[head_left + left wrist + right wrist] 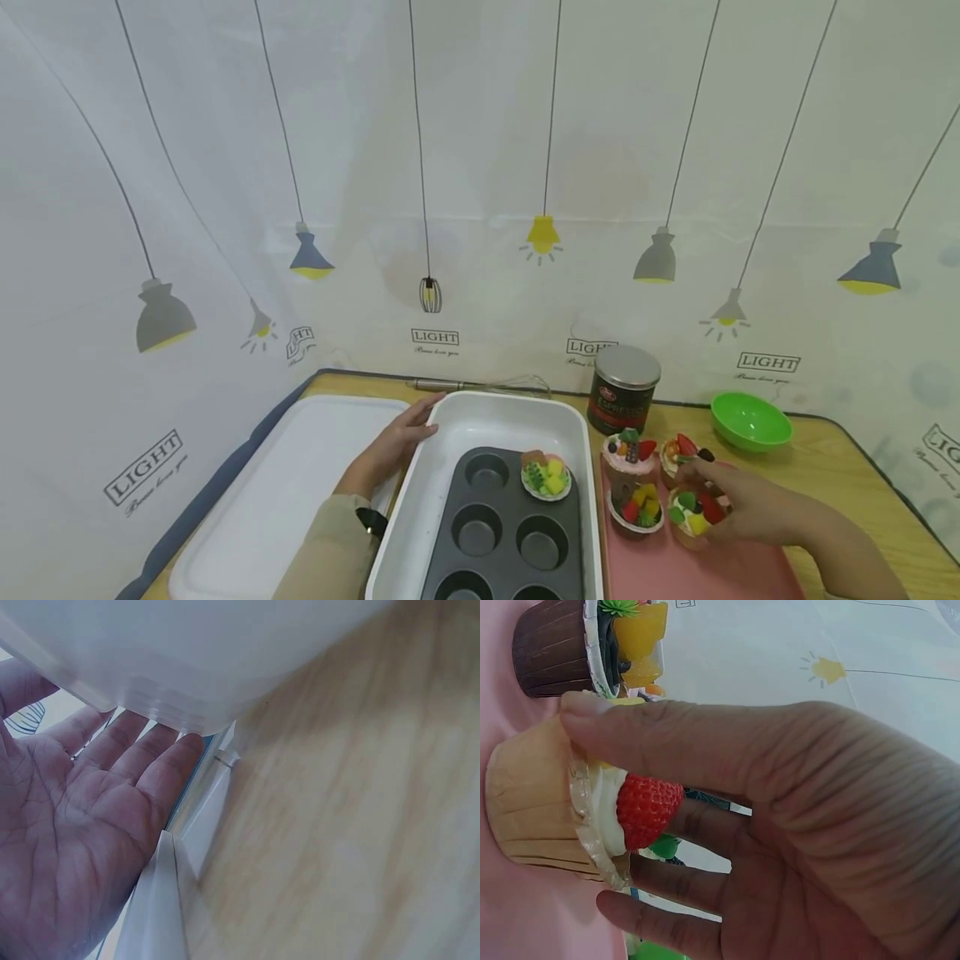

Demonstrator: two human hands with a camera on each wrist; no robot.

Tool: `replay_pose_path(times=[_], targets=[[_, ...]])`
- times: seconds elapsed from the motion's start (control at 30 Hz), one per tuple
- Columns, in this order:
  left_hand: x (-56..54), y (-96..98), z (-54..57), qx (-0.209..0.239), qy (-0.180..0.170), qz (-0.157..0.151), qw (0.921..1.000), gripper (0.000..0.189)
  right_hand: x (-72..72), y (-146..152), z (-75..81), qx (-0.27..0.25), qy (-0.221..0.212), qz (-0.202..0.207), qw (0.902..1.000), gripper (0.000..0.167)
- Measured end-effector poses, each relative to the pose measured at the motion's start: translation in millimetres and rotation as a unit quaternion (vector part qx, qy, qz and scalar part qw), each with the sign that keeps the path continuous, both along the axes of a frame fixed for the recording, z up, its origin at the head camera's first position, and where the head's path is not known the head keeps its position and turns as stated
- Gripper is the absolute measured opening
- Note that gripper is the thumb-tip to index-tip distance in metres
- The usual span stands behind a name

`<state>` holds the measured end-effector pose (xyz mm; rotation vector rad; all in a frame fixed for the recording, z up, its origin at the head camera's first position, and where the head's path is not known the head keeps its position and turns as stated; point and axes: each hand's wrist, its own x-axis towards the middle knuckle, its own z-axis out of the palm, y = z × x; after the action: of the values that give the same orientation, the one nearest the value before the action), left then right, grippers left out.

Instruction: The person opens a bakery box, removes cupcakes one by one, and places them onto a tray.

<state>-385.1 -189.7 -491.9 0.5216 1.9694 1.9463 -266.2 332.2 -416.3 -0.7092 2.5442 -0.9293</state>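
My right hand [757, 504] reaches over a cupcake [536, 799] in a tan paper cup, topped with cream and a strawberry. The thumb lies at the near side of its rim, fingers around the far side; the cupcake sits on a pink tray [705, 575]. Three other fruit-topped cupcakes stand close by, one in a dark brown cup [551, 649]. My left hand [393, 442] rests at the left rim of a deep white tub [487, 417], its fingers nearly straight against the lip. Inside the tub lies a dark muffin pan [510, 508] with one fruit-topped cupcake [546, 477] in its far right cup.
A white lid-like board [285, 492] lies left of the tub. Behind the tub is a whisk [450, 385]. An espresso tin [622, 392] and a green bowl [750, 421] stand at the back right. A lamp-patterned curtain [480, 167] hangs behind the wooden table.
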Motion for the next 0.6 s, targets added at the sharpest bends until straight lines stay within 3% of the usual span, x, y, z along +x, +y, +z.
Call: replay_pose_path(times=[0.3,0.47,0.6], targets=[[-2.9,0.2,0.2,0.009,0.009,-0.014,0.9998,0.061,3.9,-1,6.4,0.002,0.011,-0.001,0.9999,0.061],[-1.5,0.5,0.6,0.013,0.013,-0.018,0.9997,0.062,15.6,-13,22.6,0.036,0.097,-0.008,0.9946,0.054],[0.1,-0.4,0.9,0.012,0.008,-0.018,0.9997,0.061,24.7,-39,35.8,0.015,0.138,0.018,0.9902,0.045]])
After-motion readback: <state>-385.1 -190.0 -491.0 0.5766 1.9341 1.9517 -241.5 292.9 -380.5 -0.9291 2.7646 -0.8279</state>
